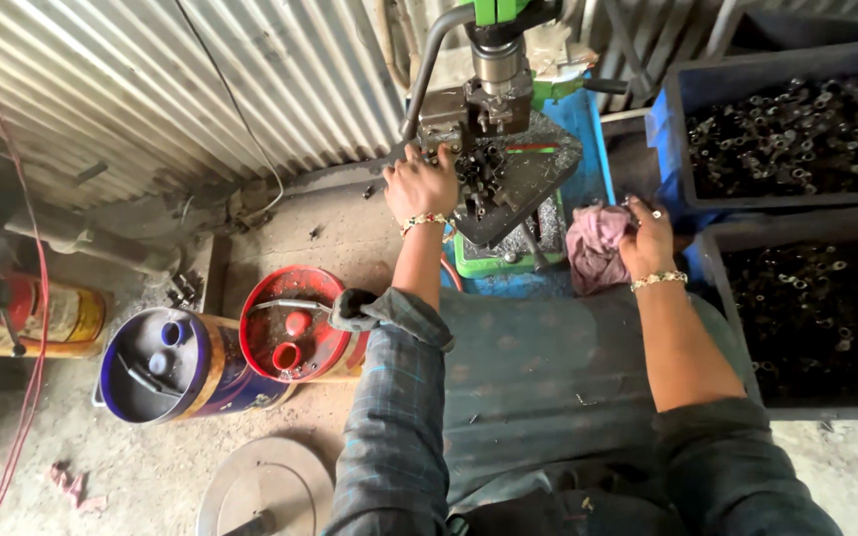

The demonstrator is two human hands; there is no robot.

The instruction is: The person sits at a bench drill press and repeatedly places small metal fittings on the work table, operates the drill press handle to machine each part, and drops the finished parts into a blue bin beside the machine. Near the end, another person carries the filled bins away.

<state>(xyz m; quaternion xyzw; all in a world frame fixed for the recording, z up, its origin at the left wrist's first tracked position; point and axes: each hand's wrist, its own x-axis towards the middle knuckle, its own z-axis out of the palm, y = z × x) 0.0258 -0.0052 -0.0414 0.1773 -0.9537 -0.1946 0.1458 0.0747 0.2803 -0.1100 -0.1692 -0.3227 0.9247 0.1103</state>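
At a small drill press (497, 60) in a tin-walled workshop, a seated person's left hand (419, 184) rests with fingers curled down on a cluster of small dark metal parts (479, 177) lying on the machine's plate (538, 169), just under the spindle. The right hand (647, 238) is closed on a pink rag (596, 248) held at the plate's right edge. Judging by the two dark crates (796, 129) of like parts at the person's right, both well filled, much of the batch seems left to handle; which crate holds finished pieces cannot be told. Room is tight: the crates hem the right arm, the corrugated wall (201, 89) stands close behind the press, and a red can (295, 323) and blue can (161, 362) crowd the floor beside the left elbow.
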